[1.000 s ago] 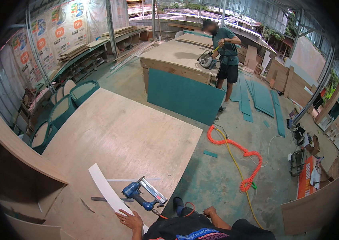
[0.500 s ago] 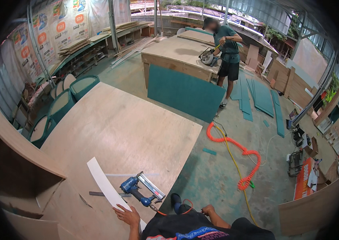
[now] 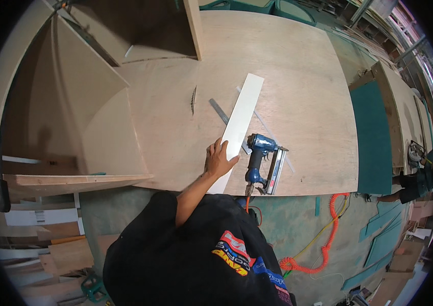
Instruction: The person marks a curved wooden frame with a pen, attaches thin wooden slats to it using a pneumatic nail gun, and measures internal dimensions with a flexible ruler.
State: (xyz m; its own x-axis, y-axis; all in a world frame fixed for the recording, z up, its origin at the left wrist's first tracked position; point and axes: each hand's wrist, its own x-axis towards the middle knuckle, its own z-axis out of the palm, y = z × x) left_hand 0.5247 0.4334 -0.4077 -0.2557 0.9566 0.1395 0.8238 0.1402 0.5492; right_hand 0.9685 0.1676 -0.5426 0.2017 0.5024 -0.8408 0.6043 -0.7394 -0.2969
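Observation:
My left hand (image 3: 219, 159) grips a long white strip of board (image 3: 242, 115) near its close end, fingers over one edge and thumb on the other. The strip slants away from me across a large plywood sheet (image 3: 298, 66). Just right of it lies a blue nail gun (image 3: 261, 158) with an orange hose (image 3: 247, 204) at its handle end; nothing holds it. A grey flat bar (image 3: 218, 109) and a thin pale strip (image 3: 266, 126) pass under the white strip. My right hand is out of view.
Open wooden cabinet frames (image 3: 198, 30) stand at left, with a clamp (image 3: 1, 196) on one. A dark, thin jagged piece (image 3: 193, 100) lies on the plywood. A coiled orange hose (image 3: 326, 250) crosses the floor. At far right a co-worker (image 3: 428, 171) stands by a circular saw (image 3: 415, 151).
My view has swung left and down, bringing the cabinet frames closer in. My left hand remains on the white strip. My right hand, seen by my lap before, has left the view.

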